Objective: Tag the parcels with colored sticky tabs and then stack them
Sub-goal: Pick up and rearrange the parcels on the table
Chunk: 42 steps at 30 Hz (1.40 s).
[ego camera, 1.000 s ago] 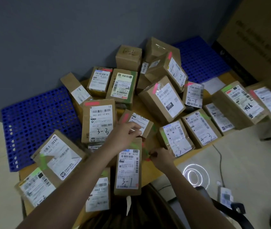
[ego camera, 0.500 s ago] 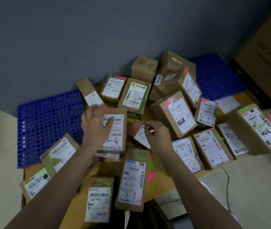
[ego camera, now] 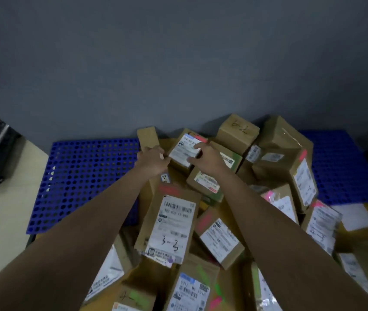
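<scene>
Both arms stretched to the back of the heap. Left hand [ego camera: 152, 161] and right hand [ego camera: 205, 157] flank a small labelled parcel [ego camera: 186, 149] near the grey wall [ego camera: 178, 52] — left hand at its left edge, fingers hidden, grip not readable; right hand curled over the right corner, fingertips on the white label. Parcel tilted, propped on neighbours, a red tab at its top corner. Likely light and stiff: plain cardboard, taped, flat faces. Best taken by two opposite side walls, clear of the glossy label, which looks slick. Beneath and around, brown parcels piled loose on a wooden table [ego camera: 221, 212], many with pink or green tabs; box marked 3-3 [ego camera: 169, 223] lies nearer. No bins in view — only blue perforated pallets [ego camera: 84, 180], nothing resting on the visible part.
</scene>
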Motion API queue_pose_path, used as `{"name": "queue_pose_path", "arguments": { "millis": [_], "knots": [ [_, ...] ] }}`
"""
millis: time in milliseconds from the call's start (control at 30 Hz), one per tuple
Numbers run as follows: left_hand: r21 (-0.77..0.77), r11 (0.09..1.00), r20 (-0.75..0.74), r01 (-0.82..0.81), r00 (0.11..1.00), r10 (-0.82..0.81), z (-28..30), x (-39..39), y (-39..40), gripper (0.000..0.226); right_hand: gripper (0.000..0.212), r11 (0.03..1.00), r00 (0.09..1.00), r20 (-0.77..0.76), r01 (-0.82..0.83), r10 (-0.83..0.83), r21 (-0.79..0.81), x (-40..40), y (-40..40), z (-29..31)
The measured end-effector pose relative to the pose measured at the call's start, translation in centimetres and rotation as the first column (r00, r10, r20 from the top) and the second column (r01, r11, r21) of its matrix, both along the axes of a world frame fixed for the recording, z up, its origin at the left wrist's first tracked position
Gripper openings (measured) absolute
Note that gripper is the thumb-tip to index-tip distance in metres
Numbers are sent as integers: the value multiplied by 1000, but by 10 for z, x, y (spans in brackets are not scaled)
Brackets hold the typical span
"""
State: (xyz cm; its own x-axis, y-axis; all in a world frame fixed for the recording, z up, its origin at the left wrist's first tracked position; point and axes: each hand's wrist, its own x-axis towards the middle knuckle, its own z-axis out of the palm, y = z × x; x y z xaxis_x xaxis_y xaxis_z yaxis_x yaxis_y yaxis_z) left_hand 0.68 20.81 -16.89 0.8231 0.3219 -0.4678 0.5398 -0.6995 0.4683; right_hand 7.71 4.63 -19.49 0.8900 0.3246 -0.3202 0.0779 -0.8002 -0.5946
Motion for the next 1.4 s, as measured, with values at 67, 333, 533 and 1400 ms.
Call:
{"name": "queue_pose_path", "arguments": {
  "millis": [67,333,533,1400],
  "knots": [
    [45,999,-38,-10,999,12,-12,8,8,49,77,989,996,-34,-91,87,-113,19,11,-5],
    [-124,948,-110,-294,953,281,-49,7,45,58,48,932,956,-62,-295,288,-211,29,52,-7],
    [-469,793,-163,-389,921,355,-57,2,33,36,33,924,898,-287,-371,333,-88,2,75,-15],
    [-742,560,66,-368,792,607,59,-55,76,48,71,891,933,-2,-342,359,300,-78,73,111]
  ]
}}
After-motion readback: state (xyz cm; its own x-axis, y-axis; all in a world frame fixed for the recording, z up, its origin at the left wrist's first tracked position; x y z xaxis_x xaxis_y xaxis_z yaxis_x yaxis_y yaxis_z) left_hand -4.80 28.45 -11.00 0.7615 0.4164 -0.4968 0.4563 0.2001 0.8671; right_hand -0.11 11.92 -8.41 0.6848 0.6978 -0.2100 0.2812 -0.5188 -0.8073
